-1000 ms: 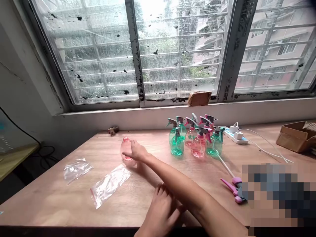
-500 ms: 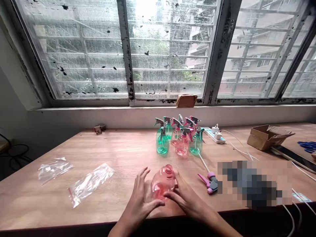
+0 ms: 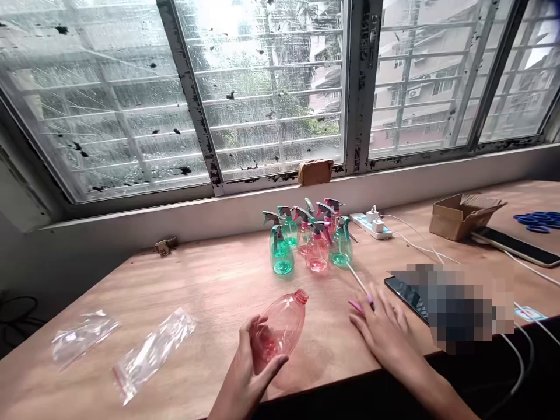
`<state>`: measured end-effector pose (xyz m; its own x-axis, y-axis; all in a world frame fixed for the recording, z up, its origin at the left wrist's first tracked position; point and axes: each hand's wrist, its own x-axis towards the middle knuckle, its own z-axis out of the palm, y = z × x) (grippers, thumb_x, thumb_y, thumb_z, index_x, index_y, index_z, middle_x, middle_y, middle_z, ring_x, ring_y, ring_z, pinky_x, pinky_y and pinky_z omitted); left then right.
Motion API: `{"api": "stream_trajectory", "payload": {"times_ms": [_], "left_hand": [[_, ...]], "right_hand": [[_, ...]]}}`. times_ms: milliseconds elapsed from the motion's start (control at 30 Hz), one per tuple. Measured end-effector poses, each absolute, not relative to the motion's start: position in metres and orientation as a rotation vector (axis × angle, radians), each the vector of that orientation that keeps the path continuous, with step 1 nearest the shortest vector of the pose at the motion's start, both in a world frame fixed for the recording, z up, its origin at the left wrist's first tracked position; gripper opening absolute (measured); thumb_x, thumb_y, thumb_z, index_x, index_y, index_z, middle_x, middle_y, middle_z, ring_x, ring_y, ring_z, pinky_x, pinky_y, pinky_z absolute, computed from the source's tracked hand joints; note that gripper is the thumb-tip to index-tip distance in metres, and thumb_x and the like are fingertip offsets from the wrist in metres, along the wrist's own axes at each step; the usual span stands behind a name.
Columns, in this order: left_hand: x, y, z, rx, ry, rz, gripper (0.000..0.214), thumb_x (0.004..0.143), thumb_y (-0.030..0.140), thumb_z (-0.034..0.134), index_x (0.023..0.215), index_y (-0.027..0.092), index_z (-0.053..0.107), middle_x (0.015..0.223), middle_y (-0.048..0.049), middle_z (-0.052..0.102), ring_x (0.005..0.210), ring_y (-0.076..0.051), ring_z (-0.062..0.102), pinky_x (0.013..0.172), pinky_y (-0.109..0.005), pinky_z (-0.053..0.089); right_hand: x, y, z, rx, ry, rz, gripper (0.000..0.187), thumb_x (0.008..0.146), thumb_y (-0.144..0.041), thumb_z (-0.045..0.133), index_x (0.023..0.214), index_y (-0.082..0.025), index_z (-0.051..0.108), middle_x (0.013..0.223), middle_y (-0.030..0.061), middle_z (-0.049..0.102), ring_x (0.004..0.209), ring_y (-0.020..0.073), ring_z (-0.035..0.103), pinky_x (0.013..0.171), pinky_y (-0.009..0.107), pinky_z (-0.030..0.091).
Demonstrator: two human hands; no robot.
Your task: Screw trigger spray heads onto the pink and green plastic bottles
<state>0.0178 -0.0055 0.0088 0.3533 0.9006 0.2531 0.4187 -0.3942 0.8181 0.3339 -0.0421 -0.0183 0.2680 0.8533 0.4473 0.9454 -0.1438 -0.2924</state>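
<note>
My left hand [image 3: 249, 367] is wrapped round the lower part of a clear pink bottle [image 3: 286, 321]. The bottle leans to the right above the table, its threaded neck uncapped. My right hand [image 3: 387, 338] lies over a pink and grey spray trigger head [image 3: 357, 306], fingers stretched out and apart. Most of the head is hidden under that hand; part of its pink trigger and its white dip tube [image 3: 359, 277] show. Behind the pink bottle stand several spray bottles with heads on, among them a green one [image 3: 282, 259] and a pink one [image 3: 317, 254].
Two clear plastic bags, one nearer [image 3: 153, 353] and one farther [image 3: 83, 338], lie at left. Toward the right are a power strip [image 3: 371, 226], an open cardboard box [image 3: 459, 219], phones, blue scissors [image 3: 538, 220], cables and a blurred-out patch. The table's front edge is close.
My right hand has let go of the pink bottle and moved right onto the spray head. My left hand has closed round the bottle, which now tilts right. The view has turned and tilted.
</note>
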Motion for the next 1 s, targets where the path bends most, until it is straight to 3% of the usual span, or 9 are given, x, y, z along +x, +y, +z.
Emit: {"api": "stream_trajectory", "payload": {"times_ms": [100, 233, 333, 500, 833, 1000], "left_hand": [[0.02, -0.005, 0.006, 1.949, 1.18, 0.982, 0.067, 0.094, 0.051, 0.065, 0.147, 0.032, 0.028, 0.154, -0.0154, 0.049, 0.138, -0.035, 0.054, 0.119, -0.061, 0.039], [0.02, -0.002, 0.005, 1.921, 1.163, 1.073, 0.066, 0.093, 0.046, 0.067, 0.146, 0.031, 0.031, 0.153, -0.014, 0.049, 0.138, -0.033, 0.054, 0.119, -0.058, 0.041], [0.019, 0.002, 0.003, 1.911, 1.157, 1.141, 0.068, 0.091, 0.041, 0.069, 0.147, 0.031, 0.032, 0.151, -0.0124, 0.05, 0.14, -0.032, 0.052, 0.12, -0.054, 0.04], [0.019, 0.003, 0.004, 1.774, 1.151, 1.191, 0.069, 0.089, 0.04, 0.072, 0.146, 0.028, 0.034, 0.15, -0.0145, 0.049, 0.141, -0.033, 0.051, 0.12, -0.054, 0.041], [0.018, -0.002, 0.008, 1.737, 1.113, 1.164, 0.067, 0.09, 0.039, 0.073, 0.145, 0.031, 0.036, 0.154, -0.0132, 0.044, 0.141, -0.035, 0.05, 0.118, -0.055, 0.041], [0.014, -0.002, 0.006, 1.77, 1.074, 1.093, 0.072, 0.091, 0.036, 0.071, 0.15, 0.031, 0.029, 0.154, -0.0143, 0.041, 0.139, -0.034, 0.051, 0.12, -0.055, 0.038]], "right_hand": [[0.334, -0.049, -0.014, -1.969, -1.777, -0.071, 0.038, 0.098, -0.038, 0.052, 0.125, -0.02, 0.071, 0.148, 0.0225, 0.058, 0.127, 0.0446, 0.059, 0.106, 0.067, 0.042], [0.326, -0.047, 0.001, -1.613, -1.753, 0.294, 0.029, 0.095, -0.037, 0.054, 0.114, -0.026, 0.073, 0.142, 0.015, 0.062, 0.132, 0.038, 0.056, 0.109, 0.058, 0.043], [0.329, -0.043, 0.005, -1.304, -1.565, 0.639, 0.035, 0.096, -0.045, 0.053, 0.123, -0.028, 0.068, 0.138, 0.0129, 0.064, 0.134, 0.0355, 0.054, 0.112, 0.052, 0.042], [0.348, -0.047, -0.004, -0.957, -1.217, 1.037, 0.053, 0.097, -0.06, 0.041, 0.126, -0.028, 0.072, 0.103, 0.0106, 0.074, 0.109, 0.0362, 0.063, 0.109, 0.054, 0.039], [0.347, -0.058, -0.005, -0.781, -1.141, 1.191, 0.066, 0.085, -0.074, 0.048, 0.116, -0.025, 0.079, 0.128, 0.0142, 0.072, 0.103, 0.0387, 0.06, 0.102, 0.055, 0.039], [0.346, -0.061, -0.001, -0.771, -1.032, 1.264, 0.075, 0.087, -0.078, 0.038, 0.105, -0.022, 0.083, 0.121, 0.0168, 0.077, 0.106, 0.0405, 0.062, 0.098, 0.052, 0.042]]}}
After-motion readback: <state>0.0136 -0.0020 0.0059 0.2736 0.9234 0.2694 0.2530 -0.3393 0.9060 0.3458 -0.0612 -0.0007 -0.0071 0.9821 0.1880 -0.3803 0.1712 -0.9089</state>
